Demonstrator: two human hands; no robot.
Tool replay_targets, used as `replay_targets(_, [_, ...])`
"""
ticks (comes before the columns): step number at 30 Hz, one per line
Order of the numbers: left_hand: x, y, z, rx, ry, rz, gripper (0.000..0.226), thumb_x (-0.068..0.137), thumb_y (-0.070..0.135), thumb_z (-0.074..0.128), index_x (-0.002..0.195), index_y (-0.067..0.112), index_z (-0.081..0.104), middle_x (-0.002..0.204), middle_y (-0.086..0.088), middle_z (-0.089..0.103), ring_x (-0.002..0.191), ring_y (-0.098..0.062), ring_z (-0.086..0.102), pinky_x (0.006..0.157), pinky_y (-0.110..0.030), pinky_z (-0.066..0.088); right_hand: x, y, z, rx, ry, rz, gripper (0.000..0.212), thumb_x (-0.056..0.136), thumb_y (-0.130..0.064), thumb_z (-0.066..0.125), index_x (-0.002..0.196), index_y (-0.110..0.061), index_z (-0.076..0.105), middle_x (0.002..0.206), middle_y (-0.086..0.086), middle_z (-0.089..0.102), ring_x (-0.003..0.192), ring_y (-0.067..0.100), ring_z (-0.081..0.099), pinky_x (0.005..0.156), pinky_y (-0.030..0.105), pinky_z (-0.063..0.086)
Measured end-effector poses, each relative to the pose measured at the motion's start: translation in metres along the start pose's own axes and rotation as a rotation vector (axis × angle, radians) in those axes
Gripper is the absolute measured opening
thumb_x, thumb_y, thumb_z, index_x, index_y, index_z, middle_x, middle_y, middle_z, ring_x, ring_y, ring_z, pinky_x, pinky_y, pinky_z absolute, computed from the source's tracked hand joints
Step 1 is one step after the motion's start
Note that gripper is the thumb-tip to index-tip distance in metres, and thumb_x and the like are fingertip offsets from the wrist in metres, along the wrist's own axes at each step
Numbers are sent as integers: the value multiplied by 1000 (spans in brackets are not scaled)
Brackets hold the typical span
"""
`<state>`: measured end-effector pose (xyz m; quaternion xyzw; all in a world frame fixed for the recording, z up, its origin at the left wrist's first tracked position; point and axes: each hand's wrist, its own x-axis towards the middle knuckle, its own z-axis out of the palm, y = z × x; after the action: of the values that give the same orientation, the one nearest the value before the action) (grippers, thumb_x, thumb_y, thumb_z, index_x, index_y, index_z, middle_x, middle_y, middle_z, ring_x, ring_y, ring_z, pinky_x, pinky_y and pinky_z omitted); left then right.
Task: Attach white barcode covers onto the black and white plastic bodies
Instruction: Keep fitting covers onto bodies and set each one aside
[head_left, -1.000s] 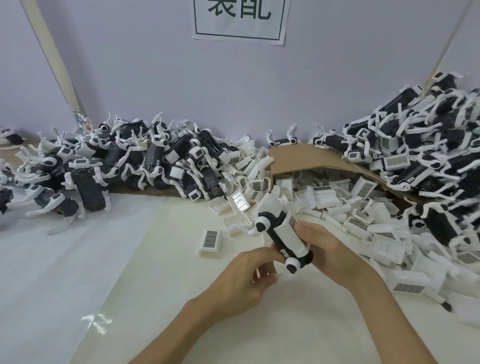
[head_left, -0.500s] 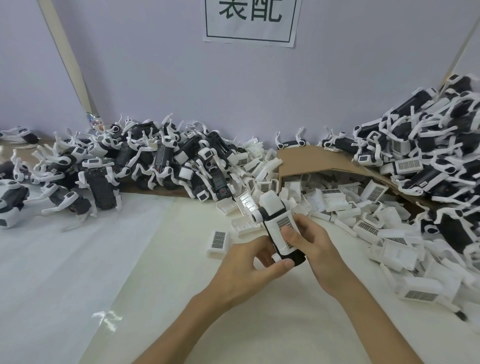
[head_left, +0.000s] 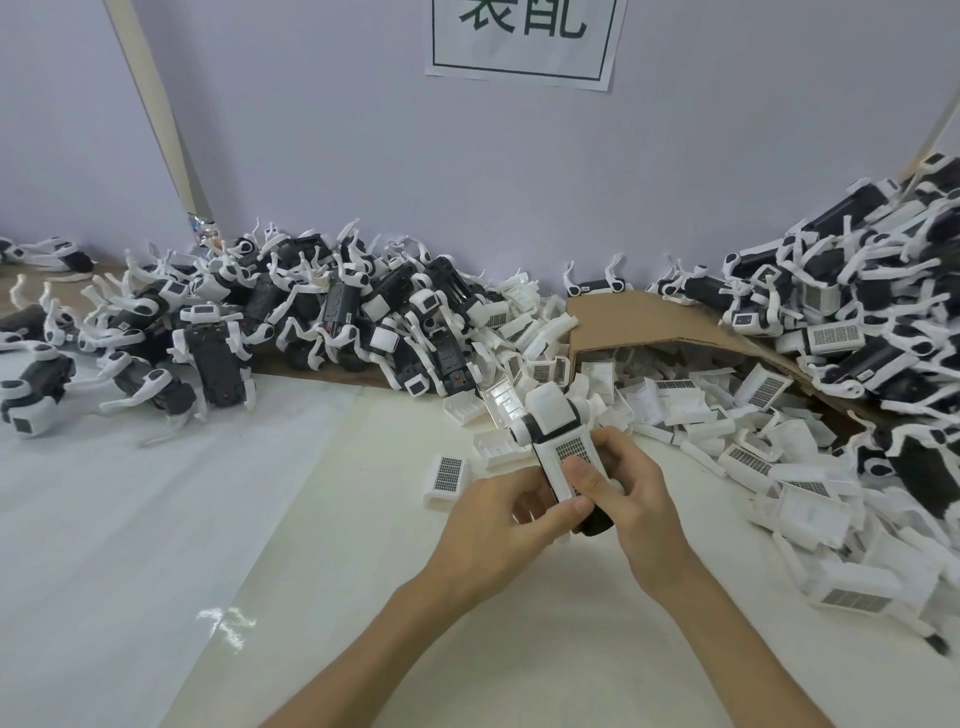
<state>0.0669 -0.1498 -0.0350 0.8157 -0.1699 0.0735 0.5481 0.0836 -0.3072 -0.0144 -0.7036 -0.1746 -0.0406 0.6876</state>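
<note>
Item: one black and white plastic body (head_left: 551, 415), held in both hands just above the surface (head_left: 337, 519).
White barcode cover (head_left: 570, 448) sits on its upper face; fingers of left hand (head_left: 493, 530) and right hand (head_left: 636, 499) grasp the body, right thumb on the cover; loose covers (head_left: 675, 402) heaped just beyond.
</note>
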Motion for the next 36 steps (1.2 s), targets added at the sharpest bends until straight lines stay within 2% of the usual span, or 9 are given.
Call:
replay_targets(4, [1, -1, 2, 22, 28, 5, 43, 84, 64, 52, 98, 28, 71, 88, 12, 72, 84, -10, 66, 79, -40, 53, 2, 1, 0, 14, -1, 25, 35, 87, -37, 63, 110, -11, 66, 91, 8, 72, 77, 21, 69, 56, 29, 54])
replay_targets(8, [1, -2, 4, -39, 30, 33, 36, 87, 57, 52, 111, 34, 65, 102, 22, 69, 95, -2, 62, 80, -11, 43, 2, 0, 2, 14, 13, 37, 38, 88, -39, 60, 113, -11, 68, 93, 11, 72, 77, 25, 69, 57, 29, 52])
replay_targets(11, [2, -4, 6, -157, 12, 5, 38, 93, 40, 60, 130, 29, 55, 115, 18, 69, 108, -1, 64, 93, -23, 49, 3, 1, 5, -25, 21, 40, 40, 86, -40, 61, 115, -14, 68, 97, 8, 73, 83, 31, 70, 58, 28, 52])
replay_targets(15, [2, -4, 7, -227, 53, 35, 34, 96, 15, 63, 128, 23, 55, 117, 5, 71, 105, -8, 69, 90, -21, 53, 2, 2, 8, -33, 36, 20, 39, 86, -41, 61, 114, -15, 68, 96, 10, 72, 90, 37, 69, 58, 29, 53])
replay_targets(22, [1, -5, 10, -164, 81, 47, 31, 94, 19, 64, 124, 21, 57, 110, 9, 71, 94, -3, 70, 79, -16, 51, 0, 5, 14, 3, 72, -15, 18, 88, -38, 62, 95, -24, 70, 84, 7, 72, 69, 25, 69, 49, 26, 48])
replay_targets(27, [0, -3, 12, -149, 109, 54, 37, 90, 28, 64, 125, 19, 58, 109, 9, 72, 96, -8, 69, 87, -31, 56, 0, 6, 13, 3, 80, -26, 27, 87, -38, 63, 101, -16, 69, 84, 9, 72, 69, 26, 69, 48, 27, 48])
replay_targets(30, [0, -2, 12, -146, 129, 69, 37, 88, 30, 63, 123, 19, 59, 106, 10, 72, 97, -9, 68, 85, -31, 55, 1, 6, 13, 10, 80, -15, 32, 88, -40, 63, 103, -13, 69, 84, 7, 73, 71, 22, 70, 50, 25, 49])
replay_targets(34, [-3, -2, 10, -220, 121, 75, 30, 94, 26, 62, 122, 18, 55, 103, 9, 69, 95, -7, 69, 78, -20, 56, 3, 5, 9, 42, -38, 38, 31, 91, -35, 63, 108, -9, 68, 86, 1, 73, 78, 11, 69, 62, 20, 51])
replay_targets(36, [-4, -1, 11, -253, 75, 75, 28, 97, 34, 59, 121, 25, 49, 103, 8, 69, 95, -10, 71, 79, -29, 60, 2, 5, 9, 51, -101, 55, 32, 90, -33, 61, 111, -10, 67, 83, -5, 73, 75, 7, 68, 62, 18, 51])
